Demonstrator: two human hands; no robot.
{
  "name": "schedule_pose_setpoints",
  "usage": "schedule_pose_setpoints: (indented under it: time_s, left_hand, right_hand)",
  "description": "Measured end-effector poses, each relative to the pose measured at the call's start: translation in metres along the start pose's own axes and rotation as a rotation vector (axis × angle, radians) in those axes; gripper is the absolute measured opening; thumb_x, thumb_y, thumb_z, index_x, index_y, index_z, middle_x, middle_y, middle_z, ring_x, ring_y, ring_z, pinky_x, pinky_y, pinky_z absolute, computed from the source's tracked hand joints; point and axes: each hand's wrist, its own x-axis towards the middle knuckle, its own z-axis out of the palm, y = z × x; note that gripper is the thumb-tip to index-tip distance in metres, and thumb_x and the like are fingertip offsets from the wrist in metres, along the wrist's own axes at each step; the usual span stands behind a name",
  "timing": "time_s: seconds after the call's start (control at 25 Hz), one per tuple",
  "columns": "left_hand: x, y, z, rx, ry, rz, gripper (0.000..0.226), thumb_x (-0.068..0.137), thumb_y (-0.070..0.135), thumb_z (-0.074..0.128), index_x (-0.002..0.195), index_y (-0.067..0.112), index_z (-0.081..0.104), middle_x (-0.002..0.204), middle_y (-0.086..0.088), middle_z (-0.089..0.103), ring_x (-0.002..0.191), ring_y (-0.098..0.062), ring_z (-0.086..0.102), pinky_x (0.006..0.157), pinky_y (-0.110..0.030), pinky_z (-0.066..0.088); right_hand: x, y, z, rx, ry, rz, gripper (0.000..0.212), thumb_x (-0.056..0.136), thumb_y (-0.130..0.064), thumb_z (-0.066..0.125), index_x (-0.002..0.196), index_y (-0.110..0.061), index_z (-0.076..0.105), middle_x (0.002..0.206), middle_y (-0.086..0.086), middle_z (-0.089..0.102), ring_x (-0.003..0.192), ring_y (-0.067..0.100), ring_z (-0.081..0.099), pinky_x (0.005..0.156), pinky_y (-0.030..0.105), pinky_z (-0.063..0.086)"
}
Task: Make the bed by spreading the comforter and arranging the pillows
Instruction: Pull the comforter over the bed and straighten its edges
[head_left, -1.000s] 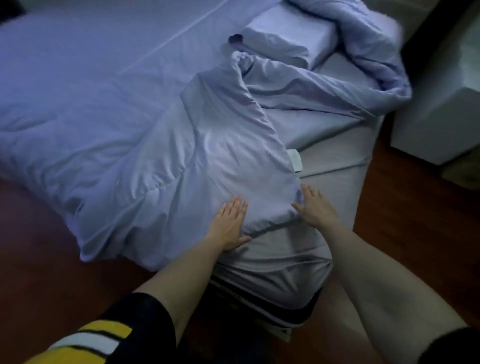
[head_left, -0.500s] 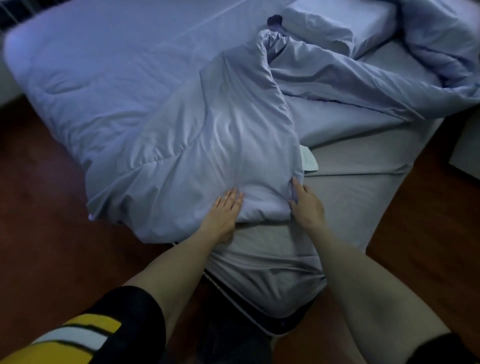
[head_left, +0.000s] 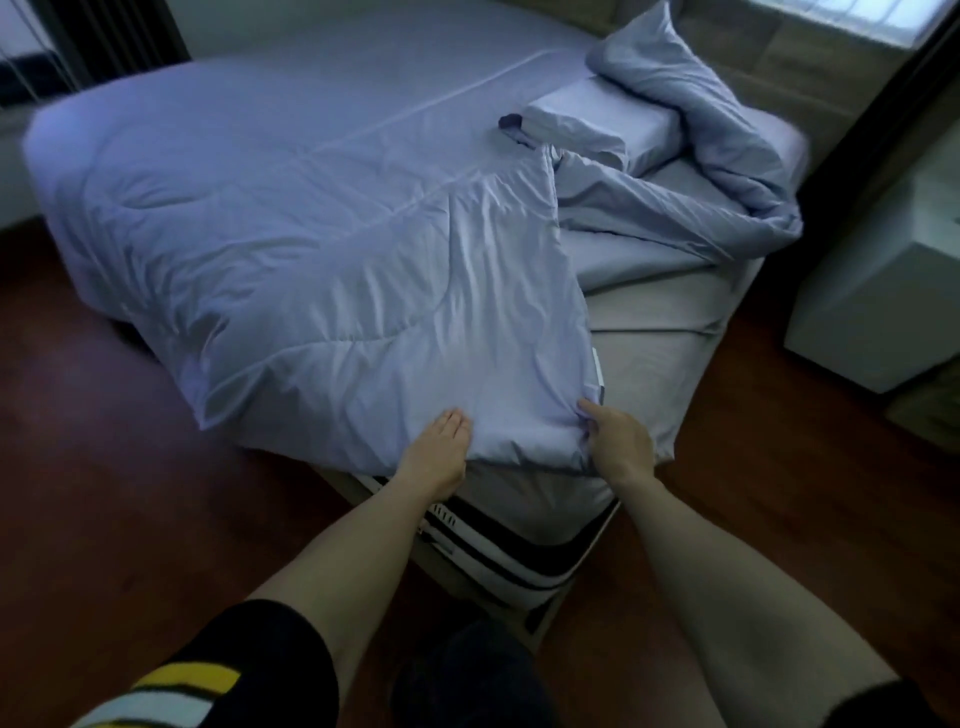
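A pale lavender comforter (head_left: 322, 249) covers the left and middle of the bed, with its near corner lying at the mattress edge. My left hand (head_left: 439, 457) rests flat on that near edge, fingers straight. My right hand (head_left: 618, 447) pinches the comforter's corner, fingers curled into the fabric. The far right part of the comforter (head_left: 727, 150) is bunched in a heap. A pillow (head_left: 597, 122) lies at the head end, partly under that heap. The grey fitted sheet (head_left: 654, 332) is bare on the right side.
The mattress corner (head_left: 524, 551) with black and white trim juts toward me. Dark wooden floor (head_left: 130, 493) surrounds the bed. A pale nightstand (head_left: 883, 291) stands at the right. A window (head_left: 872, 15) is at the back right.
The view has pulled back and turned. My right hand went from resting on the corner to pinching it. The comforter's near panel lies flatter and wider toward the right.
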Motion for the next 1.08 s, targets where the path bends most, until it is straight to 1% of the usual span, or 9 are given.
schedule_pose_setpoints:
  time_s: [0.16,0.24,0.4,0.48,0.6,0.76,0.92,1.0,1.08]
  left_hand:
    - [-0.094,0.007,0.001,-0.046,0.039,0.036,0.060,0.098,0.010,0.032,0.152,0.003,0.008,0.161,-0.013,0.007,0.149,-0.024,0.009,0.122,-0.031,0.005]
    - [-0.142,0.010,0.001,-0.050,0.014,0.044,0.060,0.098,0.011,0.035,0.152,0.004,0.010,0.161,-0.013,0.009,0.149,-0.024,0.013,0.121,-0.031,0.008]
    - [-0.220,0.016,0.003,-0.037,0.037,0.025,0.056,0.098,0.009,0.034,0.151,0.003,0.017,0.160,-0.013,0.015,0.146,-0.025,0.021,0.118,-0.031,0.013]
    - [-0.251,0.021,0.008,-0.032,0.020,0.035,0.054,0.099,0.008,0.032,0.150,0.002,0.018,0.159,-0.013,0.016,0.146,-0.023,0.022,0.118,-0.029,0.012]
    - [-0.286,0.026,0.019,-0.029,0.024,0.030,0.053,0.099,0.008,0.032,0.150,0.004,0.021,0.159,-0.012,0.018,0.146,-0.022,0.022,0.117,-0.027,0.012]
    - [-0.323,0.033,0.036,-0.048,0.011,-0.005,0.050,0.097,0.006,0.034,0.146,0.002,0.029,0.156,-0.014,0.026,0.143,-0.024,0.029,0.116,-0.028,0.017]
    - [-0.357,0.045,0.054,-0.075,-0.021,-0.036,0.050,0.097,0.006,0.034,0.147,0.002,0.028,0.156,-0.013,0.026,0.143,-0.024,0.029,0.117,-0.028,0.016]
    - [-0.374,0.048,0.063,-0.092,-0.020,-0.044,0.050,0.098,0.007,0.034,0.148,0.003,0.028,0.157,-0.013,0.026,0.143,-0.024,0.029,0.117,-0.027,0.016]
    - [-0.393,0.048,0.071,-0.097,-0.049,-0.053,0.051,0.098,0.008,0.034,0.148,0.003,0.027,0.157,-0.013,0.025,0.144,-0.024,0.028,0.118,-0.028,0.015]
  right_hand:
    - [-0.104,-0.026,-0.017,-0.030,0.055,0.030,0.040,0.092,-0.010,0.047,0.125,-0.027,0.062,0.119,0.013,0.066,0.105,0.034,0.061,0.085,0.035,0.046]
    - [-0.157,-0.039,-0.024,-0.053,0.030,0.053,0.040,0.092,-0.013,0.046,0.125,-0.029,0.062,0.119,0.013,0.065,0.105,0.035,0.061,0.085,0.035,0.047]
    - [-0.240,-0.061,-0.036,-0.030,0.037,0.053,0.040,0.088,-0.008,0.046,0.120,-0.023,0.064,0.115,0.016,0.065,0.102,0.038,0.060,0.085,0.039,0.051]
    - [-0.275,-0.066,-0.036,-0.037,0.032,0.040,0.041,0.089,-0.009,0.046,0.123,-0.025,0.063,0.117,0.016,0.064,0.104,0.037,0.059,0.086,0.037,0.050]
    - [-0.310,-0.067,-0.033,-0.036,0.009,0.047,0.041,0.092,-0.013,0.044,0.126,-0.029,0.062,0.120,0.014,0.063,0.107,0.037,0.059,0.086,0.035,0.047]
    - [-0.350,-0.065,-0.025,-0.041,-0.061,0.057,0.037,0.090,-0.014,0.044,0.115,-0.028,0.067,0.117,0.014,0.064,0.105,0.038,0.059,0.084,0.036,0.048]
    - [-0.394,-0.057,-0.017,-0.043,-0.103,0.064,0.035,0.085,-0.011,0.044,0.104,-0.027,0.069,0.110,0.012,0.065,0.100,0.036,0.060,0.078,0.035,0.047]
    - [-0.414,-0.055,-0.010,-0.062,-0.103,0.061,0.035,0.086,-0.011,0.043,0.104,-0.025,0.069,0.109,0.012,0.065,0.100,0.035,0.059,0.079,0.035,0.046]
    - [-0.438,-0.056,0.002,-0.031,-0.114,0.083,0.033,0.090,-0.016,0.042,0.106,-0.026,0.069,0.112,0.013,0.063,0.104,0.035,0.057,0.082,0.035,0.045]
